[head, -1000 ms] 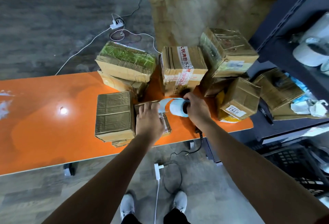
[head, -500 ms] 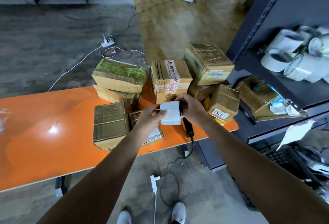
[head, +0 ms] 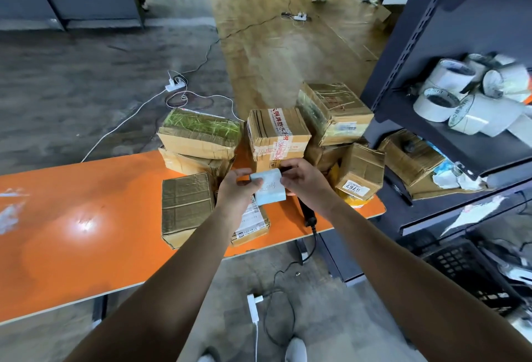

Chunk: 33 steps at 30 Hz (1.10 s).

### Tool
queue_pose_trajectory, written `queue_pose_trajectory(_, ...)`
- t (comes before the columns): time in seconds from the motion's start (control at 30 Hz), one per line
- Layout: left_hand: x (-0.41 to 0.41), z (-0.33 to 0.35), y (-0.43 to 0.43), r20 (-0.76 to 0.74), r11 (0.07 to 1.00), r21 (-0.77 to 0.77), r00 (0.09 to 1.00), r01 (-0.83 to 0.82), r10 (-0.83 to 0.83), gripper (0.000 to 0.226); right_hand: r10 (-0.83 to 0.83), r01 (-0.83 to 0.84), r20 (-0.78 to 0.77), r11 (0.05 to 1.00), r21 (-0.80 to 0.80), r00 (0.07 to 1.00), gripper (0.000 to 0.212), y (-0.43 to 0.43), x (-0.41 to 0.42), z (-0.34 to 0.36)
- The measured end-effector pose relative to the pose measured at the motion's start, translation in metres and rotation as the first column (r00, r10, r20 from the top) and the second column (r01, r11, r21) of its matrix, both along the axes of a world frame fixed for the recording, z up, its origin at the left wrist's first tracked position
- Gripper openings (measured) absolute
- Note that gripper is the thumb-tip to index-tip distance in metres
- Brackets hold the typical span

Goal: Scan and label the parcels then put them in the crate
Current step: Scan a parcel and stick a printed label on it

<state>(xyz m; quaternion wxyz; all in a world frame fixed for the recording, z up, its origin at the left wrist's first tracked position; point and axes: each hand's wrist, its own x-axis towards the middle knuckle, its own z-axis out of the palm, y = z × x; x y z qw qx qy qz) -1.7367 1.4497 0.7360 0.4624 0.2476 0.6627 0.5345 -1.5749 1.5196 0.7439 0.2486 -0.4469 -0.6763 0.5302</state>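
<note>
Both hands are up over the orange table point(head: 86, 246) with a pale blue label point(head: 270, 190) between them: left hand point(head: 234, 191) pinches the left edge with thumb and fingertips, right hand point(head: 305, 181) pinches the right side. It looks like the peeling stage to me. The flat parcel point(head: 253, 226) it's probably meant for lies right underneath on the table, half hidden by the left wrist. The main risk, I'd say, is the label curling back and sticking to itself or to a finger, since it's already bowed. Slapping it down crooked over the printed slip on that parcel would be bad too. The black scanner point(head: 307, 213) sits near the table edge with its cord hanging off, so an elbow could drag it down. The crate point(head: 460, 269) is low on the right, under the shelf.
</note>
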Motion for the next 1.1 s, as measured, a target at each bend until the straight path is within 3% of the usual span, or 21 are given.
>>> queue_pose_trajectory(0.13,0.001,0.003,-0.004,0.008,0.997,0.051,0.999,0.053,-0.053,0.031,-0.009,0.008,0.016,0.998,0.063,1.0,0.026,-0.003,0.001,0.002)
queue_pose_trajectory(0.37,0.004,0.005,-0.007,0.006,0.999,0.032,1.0,-0.012,0.012,0.01,-0.046,0.04,0.049,0.992,0.122,0.998,0.022,-0.005,0.002,-0.001)
queue_pose_trajectory(0.7,0.008,0.009,-0.002,0.127,0.998,-0.043,0.991,-0.048,0.053,0.011,-0.068,0.039,0.115,0.971,0.236,0.991,0.023,-0.012,0.002,0.001)
queue_pose_trajectory(0.83,0.011,0.011,0.002,0.179,0.995,-0.076,0.981,-0.068,0.081,0.008,-0.055,0.042,0.067,0.982,0.186,0.996,0.022,-0.013,0.004,-0.001)
queue_pose_trajectory(0.9,0.011,0.011,0.001,0.126,0.999,-0.039,0.992,-0.009,0.014,0.013,-0.04,0.032,0.055,0.988,0.149,0.998,0.026,-0.012,0.005,0.001)
queue_pose_trajectory(1.0,0.014,0.009,-0.002,-0.068,0.994,0.013,0.992,0.111,-0.11,0.018,-0.028,0.017,0.09,0.992,0.127,0.995,0.04,-0.011,0.007,0.004)
queue_pose_trajectory(1.1,0.017,0.01,-0.003,-0.059,0.991,0.032,0.99,0.131,-0.129,0.01,-0.013,-0.001,0.113,0.992,0.124,0.994,0.047,-0.009,0.01,0.004)
